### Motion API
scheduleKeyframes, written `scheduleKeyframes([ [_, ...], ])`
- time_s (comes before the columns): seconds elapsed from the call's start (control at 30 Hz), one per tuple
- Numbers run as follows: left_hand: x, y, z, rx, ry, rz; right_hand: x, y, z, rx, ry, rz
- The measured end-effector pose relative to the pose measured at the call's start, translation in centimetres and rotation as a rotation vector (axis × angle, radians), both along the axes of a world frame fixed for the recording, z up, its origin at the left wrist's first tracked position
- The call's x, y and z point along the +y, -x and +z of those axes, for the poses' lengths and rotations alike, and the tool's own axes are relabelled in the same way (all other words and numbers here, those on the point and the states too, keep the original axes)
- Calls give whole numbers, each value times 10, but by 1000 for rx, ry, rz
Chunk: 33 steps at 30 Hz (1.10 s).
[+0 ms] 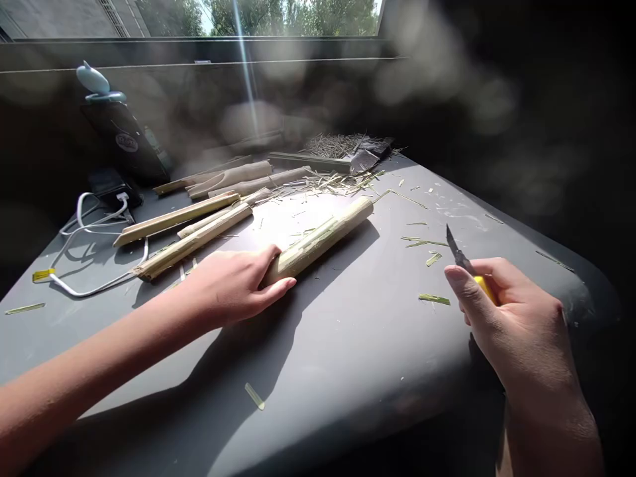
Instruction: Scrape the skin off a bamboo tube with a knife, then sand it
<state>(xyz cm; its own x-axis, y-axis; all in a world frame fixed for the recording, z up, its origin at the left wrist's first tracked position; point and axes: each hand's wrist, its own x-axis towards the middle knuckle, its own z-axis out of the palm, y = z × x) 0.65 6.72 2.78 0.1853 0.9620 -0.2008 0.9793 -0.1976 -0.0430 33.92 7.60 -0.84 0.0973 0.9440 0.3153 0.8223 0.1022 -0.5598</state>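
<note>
My left hand (233,285) is wrapped around the near end of a pale bamboo section (325,235) that lies on the grey table (348,344), running away to the upper right. My right hand (507,318) is closed on a knife with a yellow handle (467,265); its dark blade points up and to the left, above the table's right side. The knife is apart from the bamboo section.
Several split bamboo pieces (193,222) lie at the back left. A pile of thin shavings (342,146) sits at the far edge, and green slivers (433,299) are scattered about. A white cable (89,225) and a dark phone on a stand (126,142) are at left.
</note>
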Motion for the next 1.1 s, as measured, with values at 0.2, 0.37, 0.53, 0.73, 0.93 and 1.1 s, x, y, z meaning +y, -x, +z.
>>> scheduleKeyframes([
  [0.2, -18, 22, 7, -374, 166, 323, 2, 12, -1, -66, 50, 5],
  [0.37, -26, 36, 4, 148, -78, 272, 3, 12, -3, -106, 78, 9],
  [0.53, -32, 40, -5, 308, -297, 141, 4, 13, -6, -135, 80, 35],
  [0.73, -20, 52, -4, 85, -90, 263, 3, 15, -7, -178, 94, 35],
  [0.93, -24, 52, 15, -44, -62, 347, 4, 17, -8, -184, 101, 26],
  [1.1, -35, 46, -3, 44, -182, 242, 5, 14, -9, -193, 117, 11],
])
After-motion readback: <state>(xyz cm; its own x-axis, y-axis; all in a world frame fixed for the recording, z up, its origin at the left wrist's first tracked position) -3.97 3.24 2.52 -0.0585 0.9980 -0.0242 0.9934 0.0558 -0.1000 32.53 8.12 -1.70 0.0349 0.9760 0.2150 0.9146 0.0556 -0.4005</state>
